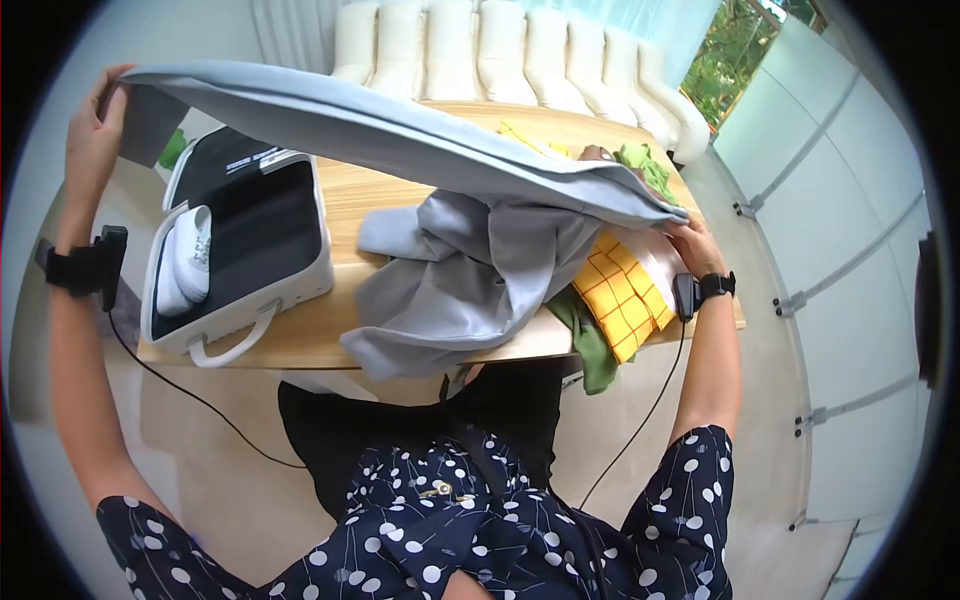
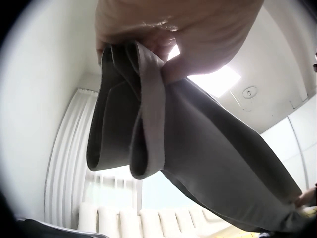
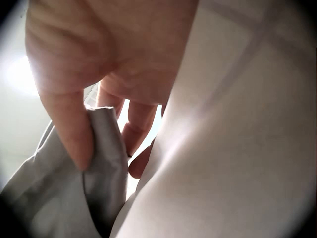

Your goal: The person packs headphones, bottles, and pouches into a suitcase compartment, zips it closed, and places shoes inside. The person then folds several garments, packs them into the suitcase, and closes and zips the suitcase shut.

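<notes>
A large grey cloth (image 1: 470, 250) is stretched between both hands above the table, its lower part bunched on the tabletop. The left hand (image 1: 98, 130) is raised at the far left and pinches one end; in the left wrist view, that hand (image 2: 178, 34) grips folded layers of the cloth (image 2: 208, 139) with thumb and fingers. At the right, the right hand (image 1: 697, 245) holds the other end, lower down. In the right wrist view, thumb and fingers of this hand (image 3: 109, 64) pinch the cloth edge (image 3: 106, 148).
On the table (image 1: 350, 190), a white-and-black case (image 1: 262, 220) with white shoes (image 1: 190, 255) stands at the left. Yellow checked cloth (image 1: 622, 300) and green cloth (image 1: 597, 355) lie at the right, below the right hand. A cream sofa (image 1: 500, 55) stands behind.
</notes>
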Demonstrator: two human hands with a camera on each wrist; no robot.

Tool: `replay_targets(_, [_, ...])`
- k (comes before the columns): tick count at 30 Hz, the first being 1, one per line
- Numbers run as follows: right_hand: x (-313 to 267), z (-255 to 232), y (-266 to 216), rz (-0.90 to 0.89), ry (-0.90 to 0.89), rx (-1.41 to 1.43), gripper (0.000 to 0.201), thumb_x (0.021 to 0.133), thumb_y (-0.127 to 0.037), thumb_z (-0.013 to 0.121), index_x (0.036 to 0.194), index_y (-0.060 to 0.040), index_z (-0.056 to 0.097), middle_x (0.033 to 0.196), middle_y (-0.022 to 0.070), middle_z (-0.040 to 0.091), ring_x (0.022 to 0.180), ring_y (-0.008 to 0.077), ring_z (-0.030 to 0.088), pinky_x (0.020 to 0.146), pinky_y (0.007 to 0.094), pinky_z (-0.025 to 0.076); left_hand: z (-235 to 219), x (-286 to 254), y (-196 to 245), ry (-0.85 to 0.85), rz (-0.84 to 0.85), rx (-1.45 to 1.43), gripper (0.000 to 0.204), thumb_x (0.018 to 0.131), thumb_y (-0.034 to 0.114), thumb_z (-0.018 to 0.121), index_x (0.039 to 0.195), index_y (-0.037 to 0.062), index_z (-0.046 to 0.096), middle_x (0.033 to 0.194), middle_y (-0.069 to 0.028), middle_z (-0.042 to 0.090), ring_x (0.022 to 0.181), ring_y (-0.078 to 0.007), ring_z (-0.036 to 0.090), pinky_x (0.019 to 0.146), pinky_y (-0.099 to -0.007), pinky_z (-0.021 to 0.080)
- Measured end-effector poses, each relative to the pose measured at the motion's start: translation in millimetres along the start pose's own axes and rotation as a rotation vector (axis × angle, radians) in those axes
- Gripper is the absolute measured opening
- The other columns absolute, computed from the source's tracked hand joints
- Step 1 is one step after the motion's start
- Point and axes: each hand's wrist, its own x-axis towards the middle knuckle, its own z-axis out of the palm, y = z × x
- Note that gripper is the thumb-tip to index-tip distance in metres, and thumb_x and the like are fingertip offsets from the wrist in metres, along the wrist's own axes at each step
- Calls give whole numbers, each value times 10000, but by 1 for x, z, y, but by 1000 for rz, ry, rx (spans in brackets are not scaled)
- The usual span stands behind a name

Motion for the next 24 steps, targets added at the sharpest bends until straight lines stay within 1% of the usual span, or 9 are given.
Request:
replay_targets(2, [0, 4, -9, 17, 6, 29, 331, 825, -48, 593, 1154, -31, 553, 1058, 43, 614, 978, 145, 582, 855, 274, 461, 5, 14, 8, 50, -10, -16, 268, 950, 140, 451, 1164, 39, 577, 1034, -59, 617, 985, -123, 551, 876, -227, 399])
replay_targets(5, [1, 10, -33, 61, -96, -705, 445, 745, -41, 613, 1181, -9, 532, 1093, 81, 602, 1018, 196, 552, 935, 285, 389, 6, 44, 20, 143, -35, -22, 302, 953, 179, 457, 1208, 60, 565, 1085, -66, 615, 1017, -136, 556, 893, -223, 395])
replay_targets(6, [-2, 11, -37, 63, -97, -703, 445, 745, -41, 613, 1181, -9, 532, 1093, 81, 602, 1018, 196, 552, 935, 285, 389, 4, 52, 24, 185, -45, -18, 316, 946, 199, 465, 1215, 62, 557, 1121, -86, 625, 1039, -162, 579, 904, -229, 403])
replay_targets(9, [-45, 75, -87, -95, -91, -1231, 785, 606, -104, 731, 1307, -24, 386, 1284, 166, 468, 1202, 286, 427, 1005, 347, 341, 10, 64, 74, 236, 91, -241, 231, 858, 91, 457, 992, -77, 542, 879, -129, 601, 744, -214, 543, 700, -314, 434])
replay_targets(11, [-67, 99, -93, -468, -38, -1347, 883, 586, -142, 761, 1355, -53, 335, 1301, 194, 428, 1200, 343, 418, 997, 397, 351, 10, 70, 99, 220, 95, -359, 225, 818, 50, 458, 909, -142, 528, 817, -147, 588, 653, -218, 532, 630, -328, 441])
replay_targets(16, [-102, 185, -81, -668, -183, -1272, 1028, 544, -253, 841, 1396, -111, 284, 1320, 158, 393, 1234, 328, 385, 1052, 449, 288, 6, 73, 143, 180, 22, -455, 202, 823, 56, 457, 876, -129, 519, 804, -128, 563, 681, -180, 510, 641, -286, 423])
replay_targets(18, [-110, 207, -65, -686, -126, -1312, 977, 566, -254, 831, 1373, -98, 304, 1288, 145, 415, 1197, 319, 417, 1051, 475, 290, 2, 71, 155, 239, 103, -447, 196, 820, 50, 453, 877, -126, 518, 800, -128, 556, 674, -186, 502, 639, -296, 418])
replay_targets(19, [-105, 208, -56, -728, -40, -1261, 913, 572, -241, 829, 1333, -98, 346, 1213, 144, 462, 1138, 312, 459, 1013, 460, 331, -4, 70, 152, 233, -39, -353, 248, 875, 233, 509, 988, 31, 601, 819, -22, 603, 757, -113, 565, 690, -225, 439])
replay_targets(24, [-82, 189, -35, -730, 234, -1078, 709, 590, -192, 820, 1189, -82, 457, 964, 124, 552, 913, 287, 551, 851, 395, 433, -18, 59, 163, 315, -78, -300, 226, 875, 165, 460, 953, -11, 578, 850, -80, 621, 746, -156, 585, 677, -271, 462])
